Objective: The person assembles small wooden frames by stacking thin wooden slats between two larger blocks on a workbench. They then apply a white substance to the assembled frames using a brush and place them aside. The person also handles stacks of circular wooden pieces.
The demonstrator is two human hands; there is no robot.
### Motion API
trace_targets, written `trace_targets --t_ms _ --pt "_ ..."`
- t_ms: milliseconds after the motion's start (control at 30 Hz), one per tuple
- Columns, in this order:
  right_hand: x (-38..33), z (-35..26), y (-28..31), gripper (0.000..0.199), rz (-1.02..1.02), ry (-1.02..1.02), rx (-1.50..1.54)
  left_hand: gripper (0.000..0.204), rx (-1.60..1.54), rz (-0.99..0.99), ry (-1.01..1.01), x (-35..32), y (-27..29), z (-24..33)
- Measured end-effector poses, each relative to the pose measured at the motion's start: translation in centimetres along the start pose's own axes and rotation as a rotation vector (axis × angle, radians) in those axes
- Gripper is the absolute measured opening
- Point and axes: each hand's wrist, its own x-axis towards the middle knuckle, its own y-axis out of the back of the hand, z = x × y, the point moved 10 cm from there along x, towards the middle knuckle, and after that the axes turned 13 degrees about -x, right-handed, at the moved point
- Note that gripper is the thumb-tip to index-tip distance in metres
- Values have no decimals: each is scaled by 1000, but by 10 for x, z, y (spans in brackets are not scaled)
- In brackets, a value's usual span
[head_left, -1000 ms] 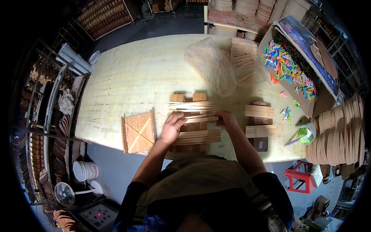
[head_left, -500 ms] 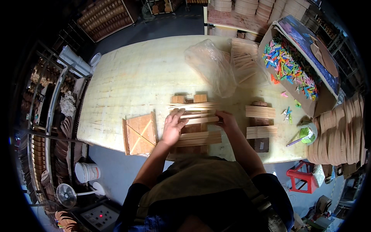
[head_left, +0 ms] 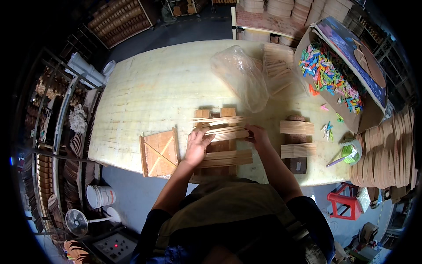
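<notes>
While both hands, left (head_left: 198, 145) flat, right (head_left: 257, 134) pinching, hold wooden slats (head_left: 224, 132), plastic bag (head_left: 239, 77) lies at one o'clock.

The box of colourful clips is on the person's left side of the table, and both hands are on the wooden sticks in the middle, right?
Not quite. The head view shows the box of colourful clips on the person's right side of the table, not the left. The rest holds: the left hand and the right hand are both on the wooden sticks in the middle.
</notes>
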Motion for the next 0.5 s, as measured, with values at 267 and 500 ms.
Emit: trace_targets --t_ms 267,500 --pt "6 10 6 15 -40 -24 16 49 -68 -110 78 -4 -17 -15" --pt "-1 -5 2 18 24 -6 -1 54 19 -115 2 2 -12 -1"
